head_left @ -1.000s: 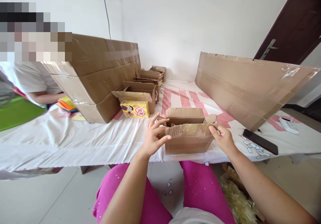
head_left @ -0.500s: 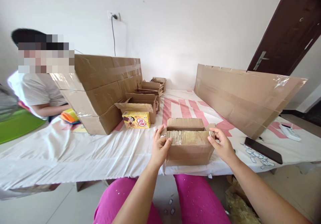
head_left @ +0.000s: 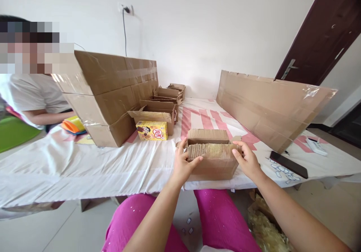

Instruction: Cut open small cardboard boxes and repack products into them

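A small open cardboard box [head_left: 213,169] stands upright near the table's front edge, its front and back flaps raised. My left hand [head_left: 183,163] holds its left end, the thumb lying across the front face and the fingers along the left side. At the right end, my right hand [head_left: 246,161] pinches the upper corner between thumb and fingers. The inside of the box is mostly hidden by the front flap. Beyond my left hand sits a yellow printed carton [head_left: 152,131], close to the nearest box in a row of open cardboard boxes [head_left: 163,116].
Tall cardboard walls stand on the left [head_left: 113,97] and right [head_left: 262,109]. A black phone [head_left: 289,164] lies at the right by small white-and-dark pieces [head_left: 284,173], near a white power strip [head_left: 316,146]. Another person [head_left: 31,97] sits at the left beside an orange and yellow cloth [head_left: 73,125].
My left thumb has slid further right across the front of the box. The view has shifted slightly; the box stays in nearly the same place.
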A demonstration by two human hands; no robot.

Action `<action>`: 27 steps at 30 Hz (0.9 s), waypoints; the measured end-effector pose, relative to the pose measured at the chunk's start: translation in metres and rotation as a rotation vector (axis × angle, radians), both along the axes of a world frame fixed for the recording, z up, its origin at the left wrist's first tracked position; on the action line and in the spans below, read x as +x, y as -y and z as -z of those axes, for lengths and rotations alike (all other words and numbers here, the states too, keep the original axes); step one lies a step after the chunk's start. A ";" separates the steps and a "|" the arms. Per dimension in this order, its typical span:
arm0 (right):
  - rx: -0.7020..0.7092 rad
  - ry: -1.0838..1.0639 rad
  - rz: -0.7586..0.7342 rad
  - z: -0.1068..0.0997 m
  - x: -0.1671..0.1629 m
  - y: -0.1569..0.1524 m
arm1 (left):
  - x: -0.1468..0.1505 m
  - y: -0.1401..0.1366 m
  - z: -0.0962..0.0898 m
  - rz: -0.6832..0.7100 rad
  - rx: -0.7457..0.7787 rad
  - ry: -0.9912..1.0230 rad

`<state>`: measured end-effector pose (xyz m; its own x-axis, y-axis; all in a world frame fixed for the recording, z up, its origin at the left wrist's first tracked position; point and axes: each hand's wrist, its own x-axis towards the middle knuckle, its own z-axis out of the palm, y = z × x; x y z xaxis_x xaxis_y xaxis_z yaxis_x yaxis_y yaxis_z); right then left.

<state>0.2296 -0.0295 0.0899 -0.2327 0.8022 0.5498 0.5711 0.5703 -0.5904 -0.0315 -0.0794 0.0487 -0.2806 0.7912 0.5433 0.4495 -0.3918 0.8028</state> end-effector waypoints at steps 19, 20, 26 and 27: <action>0.110 0.150 -0.112 -0.022 -0.015 0.001 | 0.001 0.008 -0.011 0.156 -0.151 0.262; 0.149 0.172 -0.116 -0.024 -0.016 0.001 | 0.001 0.008 -0.011 0.162 -0.150 0.262; 0.297 0.273 -0.158 -0.036 -0.028 0.002 | 0.001 0.009 -0.011 0.158 -0.132 0.232; 0.298 0.277 -0.176 -0.037 -0.031 0.002 | 0.001 0.009 -0.011 0.155 -0.128 0.225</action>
